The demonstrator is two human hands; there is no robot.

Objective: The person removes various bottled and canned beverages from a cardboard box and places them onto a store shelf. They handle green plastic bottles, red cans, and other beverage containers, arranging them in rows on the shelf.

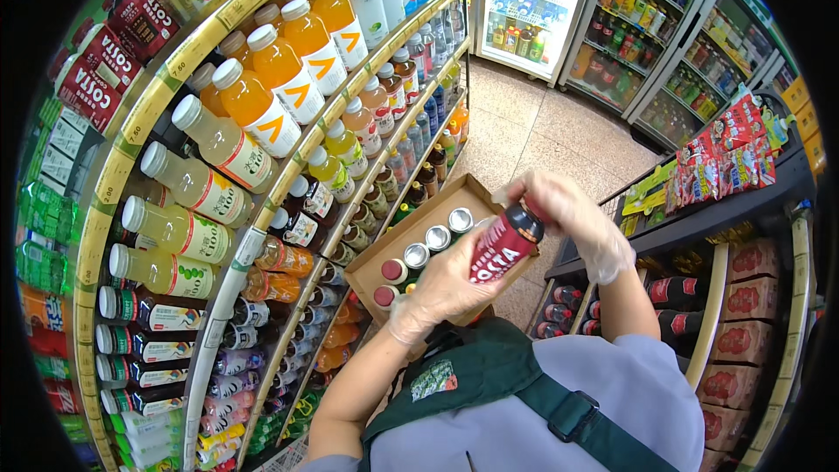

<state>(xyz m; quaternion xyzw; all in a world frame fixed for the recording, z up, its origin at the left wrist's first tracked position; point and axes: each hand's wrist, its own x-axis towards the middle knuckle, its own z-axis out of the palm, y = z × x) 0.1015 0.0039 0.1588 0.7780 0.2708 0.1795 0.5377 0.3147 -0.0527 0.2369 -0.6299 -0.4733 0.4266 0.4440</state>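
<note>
A dark red Costa coffee bottle (501, 246) is tilted in front of me, above an open cardboard box (419, 216). My left hand (446, 282), in a clear plastic glove, grips the bottle around its labelled body. Over its red cap end lies my right hand (554, 210), also gloved and slightly blurred, with its fingers curled around the cap. Inside the box stand several silver-topped cans (438, 237) and two bottles with dark red caps (394, 271). My hands and the bottle hide part of the box.
Shelves (295, 170) of drink bottles fill my left side, with more Costa bottles (101, 75) at the upper left. Lit glass-door fridges (534, 10) stand at the back beyond the tiled floor (505, 118). To the right, a dark rack holds red snack packets (721, 144) and cola bottles (675, 305).
</note>
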